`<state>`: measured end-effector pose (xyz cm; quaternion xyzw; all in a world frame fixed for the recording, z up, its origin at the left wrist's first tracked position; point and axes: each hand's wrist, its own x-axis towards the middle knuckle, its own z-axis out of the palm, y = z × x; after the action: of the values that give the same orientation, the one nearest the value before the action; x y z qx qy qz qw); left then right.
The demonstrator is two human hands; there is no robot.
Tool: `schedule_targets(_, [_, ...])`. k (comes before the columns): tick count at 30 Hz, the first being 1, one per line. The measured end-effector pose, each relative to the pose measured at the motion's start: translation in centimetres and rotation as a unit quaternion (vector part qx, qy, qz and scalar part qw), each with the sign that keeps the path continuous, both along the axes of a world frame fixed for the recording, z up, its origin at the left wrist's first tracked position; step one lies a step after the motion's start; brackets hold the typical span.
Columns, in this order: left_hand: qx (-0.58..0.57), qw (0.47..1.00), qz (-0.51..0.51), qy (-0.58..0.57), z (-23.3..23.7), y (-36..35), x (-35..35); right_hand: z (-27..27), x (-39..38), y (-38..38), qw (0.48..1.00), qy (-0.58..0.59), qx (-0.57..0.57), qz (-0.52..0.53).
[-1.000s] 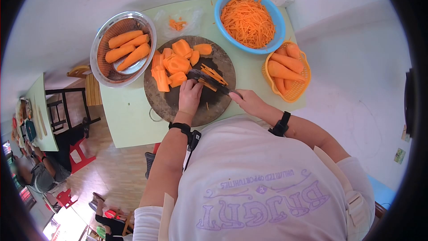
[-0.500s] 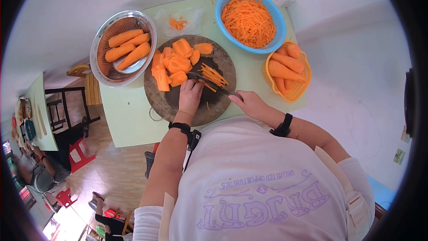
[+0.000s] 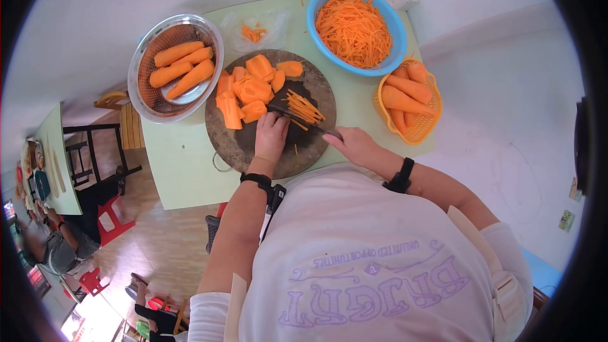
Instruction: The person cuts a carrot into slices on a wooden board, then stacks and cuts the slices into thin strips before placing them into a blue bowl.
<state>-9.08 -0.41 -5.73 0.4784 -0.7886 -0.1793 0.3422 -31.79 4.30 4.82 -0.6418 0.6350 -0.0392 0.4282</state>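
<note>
Right grip: the right hand (image 3: 354, 145) is closed around the handle of a knife (image 3: 305, 122).
Knife: the dark blade runs left and far from that hand, low over the cutting board (image 3: 233, 142).
Left grip: the left hand (image 3: 271, 136) lies knuckles-up on the board with its fingers curled against the blade's near side. I cannot tell whether it clamps a piece, as whatever is under the fingers is hidden.
Carrot strips (image 3: 303, 106): a small heap just beyond the blade, mid-board.
Carrot slabs (image 3: 250, 88): piled on the far left of the board, near the strips.
Board: round, dark wood, on a pale green desk (image 3: 183, 171).
Colander (image 3: 134, 85): far left, touching the board and holding whole peeled carrots (image 3: 180, 66).
Blue bowl (image 3: 310, 19): far right, full of shredded carrot (image 3: 353, 28).
Orange basket (image 3: 379, 98): right of the board, holding carrot chunks (image 3: 405, 98).
</note>
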Motion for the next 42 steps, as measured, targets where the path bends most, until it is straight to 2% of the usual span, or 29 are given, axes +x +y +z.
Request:
schedule_targets(5, [-0.008,1.0,0.003,-0.004,-0.2,-0.1,-0.1,-0.5,0.0,-0.7,1.0,0.016,0.008,0.001])
schedule_targets(8, [-0.01,1.0,0.004,0.002,0.0,-0.1,-0.1,-0.5,-0.4,0.0,0.999,-0.036,0.02,-0.033])
schedule_targets(10, [-0.015,1.0,-0.001,-0.009,0.2,-0.1,-0.2,-0.7,-0.7,0.6,0.996,-0.053,-0.03,-0.063])
schedule_targets(17, [-0.01,1.0,0.009,-0.01,0.2,-0.1,-0.3,0.4,-0.5,0.4,0.998,-0.032,-0.041,-0.043])
schedule_targets(19, [-0.013,1.0,0.006,-0.009,0.0,0.0,-0.2,0.8,-0.3,0.3,1.0,-0.012,0.013,-0.018])
schedule_targets(34, [-0.008,1.0,-0.004,-0.01,0.1,-0.1,0.0,1.7,0.2,0.1,1.0,0.002,0.027,-0.007])
schedule_targets(37, [-0.01,1.0,-0.004,-0.01,0.1,-0.1,-0.1,0.7,0.0,0.4,1.0,0.0,-0.007,-0.013])
schedule_targets(42, [-0.006,1.0,-0.005,-0.018,-0.2,0.0,0.0,-0.7,0.4,0.1,1.0,0.005,0.001,-0.006])
